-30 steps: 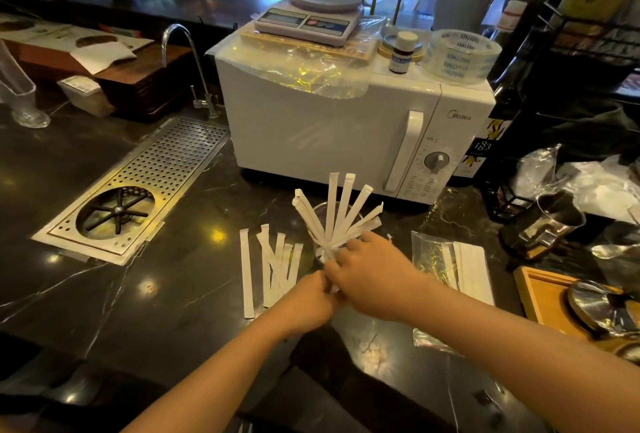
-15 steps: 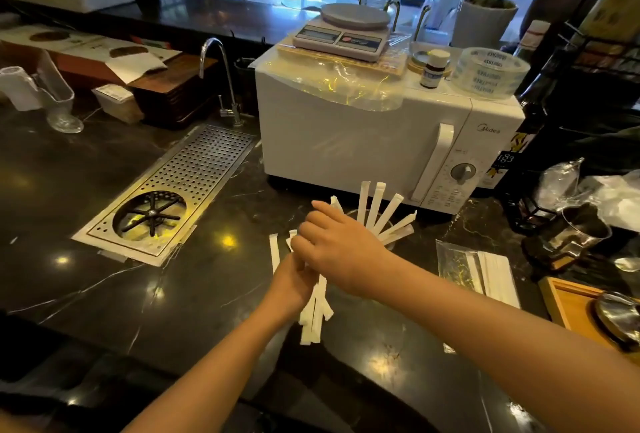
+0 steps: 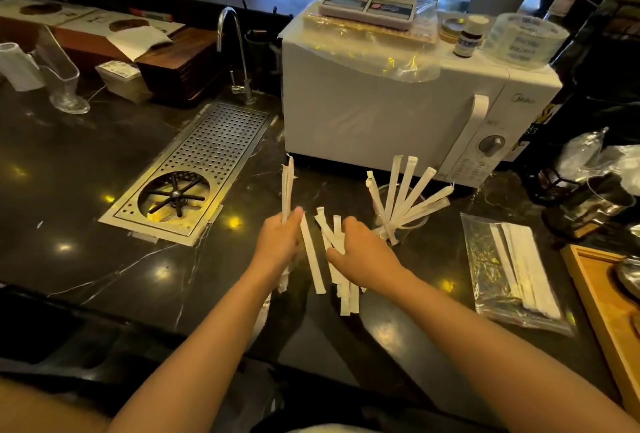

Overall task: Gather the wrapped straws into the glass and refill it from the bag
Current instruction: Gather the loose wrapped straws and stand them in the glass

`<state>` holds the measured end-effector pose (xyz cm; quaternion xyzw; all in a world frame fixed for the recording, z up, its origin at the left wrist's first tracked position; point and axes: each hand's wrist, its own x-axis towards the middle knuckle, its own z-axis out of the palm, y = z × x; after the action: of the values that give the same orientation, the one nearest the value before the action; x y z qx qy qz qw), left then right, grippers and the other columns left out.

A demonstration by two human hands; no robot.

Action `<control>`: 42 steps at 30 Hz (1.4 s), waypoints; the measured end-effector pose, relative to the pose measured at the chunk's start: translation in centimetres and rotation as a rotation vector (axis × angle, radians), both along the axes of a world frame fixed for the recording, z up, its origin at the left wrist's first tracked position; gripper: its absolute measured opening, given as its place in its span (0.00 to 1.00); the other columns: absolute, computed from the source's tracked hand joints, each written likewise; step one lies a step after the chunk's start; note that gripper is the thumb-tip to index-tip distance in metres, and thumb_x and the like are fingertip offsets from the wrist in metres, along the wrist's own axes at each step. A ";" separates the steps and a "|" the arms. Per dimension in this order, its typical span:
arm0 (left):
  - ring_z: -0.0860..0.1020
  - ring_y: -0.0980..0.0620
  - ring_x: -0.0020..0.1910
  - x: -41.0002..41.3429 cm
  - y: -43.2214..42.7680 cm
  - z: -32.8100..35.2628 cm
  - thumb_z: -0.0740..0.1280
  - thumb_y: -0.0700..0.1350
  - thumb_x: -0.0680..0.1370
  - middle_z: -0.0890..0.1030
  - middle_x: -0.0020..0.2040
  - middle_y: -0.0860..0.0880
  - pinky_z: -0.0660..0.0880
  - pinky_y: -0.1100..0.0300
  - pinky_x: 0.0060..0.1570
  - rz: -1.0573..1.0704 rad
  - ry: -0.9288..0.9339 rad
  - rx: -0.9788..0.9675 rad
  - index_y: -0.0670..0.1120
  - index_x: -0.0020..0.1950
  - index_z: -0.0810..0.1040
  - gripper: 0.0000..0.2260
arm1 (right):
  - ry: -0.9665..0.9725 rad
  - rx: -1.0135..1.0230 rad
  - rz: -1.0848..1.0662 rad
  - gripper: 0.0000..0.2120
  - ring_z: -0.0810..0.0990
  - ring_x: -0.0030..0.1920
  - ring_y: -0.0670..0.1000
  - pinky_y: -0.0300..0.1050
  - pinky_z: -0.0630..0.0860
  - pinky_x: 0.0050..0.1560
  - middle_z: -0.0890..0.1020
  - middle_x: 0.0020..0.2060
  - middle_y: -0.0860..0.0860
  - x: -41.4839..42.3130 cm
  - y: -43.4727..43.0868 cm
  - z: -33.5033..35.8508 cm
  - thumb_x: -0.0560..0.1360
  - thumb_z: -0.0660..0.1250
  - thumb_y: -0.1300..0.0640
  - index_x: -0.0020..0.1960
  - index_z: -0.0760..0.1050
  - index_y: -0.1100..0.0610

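Legibly, microwave [image 3: 381, 114] badge: Midea | left hand [image 3: 277, 242] gripping wrapped straws [image 3: 287, 190]

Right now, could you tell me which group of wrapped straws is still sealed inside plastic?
The straws in the clear bag, flat on the counter right of the glass; the others are loose or standing in that glass.

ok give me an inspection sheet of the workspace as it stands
surface: dark glossy counter, drain grate inset
job's things: glass holds fanned straws; loose straws on the counter; bag lying flat, straws inside
clutter: microwave with scale, small bottle
hands: left hand grips a few straws; right hand on the loose straws
cables: nothing seen
surroundings: tap, wooden tray
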<state>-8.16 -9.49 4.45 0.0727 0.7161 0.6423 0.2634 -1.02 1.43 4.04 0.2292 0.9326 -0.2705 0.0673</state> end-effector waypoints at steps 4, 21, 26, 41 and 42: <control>0.66 0.59 0.20 -0.9 -0.9 -0.6 0.56 0.47 0.79 0.67 0.25 0.53 0.63 0.70 0.22 -0.012 -0.023 0.003 0.48 0.34 0.69 0.13 | -0.240 0.101 -0.136 0.36 0.72 0.63 0.60 0.53 0.72 0.59 0.70 0.65 0.60 -0.4 -0.1 -2.0 0.70 0.64 0.39 0.67 0.60 0.61; 0.61 0.60 0.18 -4.0 -2.7 -2.0 0.56 0.45 0.79 0.63 0.26 0.50 0.58 0.69 0.19 -0.144 -0.081 0.020 0.47 0.34 0.66 0.13 | -0.315 -0.006 -0.379 0.41 0.69 0.65 0.61 0.54 0.70 0.61 0.67 0.66 0.60 -5.0 -2.8 -4.4 0.66 0.69 0.40 0.67 0.58 0.63; 0.61 0.59 0.19 -4.6 -2.9 -1.8 0.56 0.46 0.79 0.63 0.27 0.50 0.59 0.68 0.20 -0.160 -0.063 0.012 0.47 0.35 0.66 0.13 | -0.308 0.016 -0.377 0.32 0.71 0.64 0.61 0.53 0.71 0.60 0.70 0.65 0.60 -5.4 -3.3 -4.6 0.70 0.66 0.46 0.66 0.61 0.63; 0.61 0.60 0.17 -4.0 -2.2 -2.6 0.57 0.44 0.79 0.63 0.26 0.50 0.57 0.68 0.18 -0.182 -0.075 0.018 0.46 0.33 0.65 0.13 | -0.338 0.093 -0.254 0.15 0.76 0.60 0.60 0.50 0.74 0.55 0.76 0.61 0.61 -4.8 -2.9 -4.9 0.76 0.59 0.62 0.62 0.68 0.65; 0.60 0.60 0.17 -4.0 -2.1 -2.7 0.57 0.44 0.79 0.63 0.26 0.50 0.57 0.68 0.18 -0.178 -0.078 0.016 0.47 0.33 0.65 0.14 | -0.346 0.102 -0.234 0.15 0.76 0.61 0.60 0.49 0.74 0.56 0.76 0.61 0.61 -4.6 -2.8 -4.8 0.76 0.59 0.63 0.62 0.68 0.65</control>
<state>-12.12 -11.59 1.78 0.1135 0.6908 0.6244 0.3465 -5.63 -1.41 -0.77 0.3821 0.8866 -0.1857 0.1831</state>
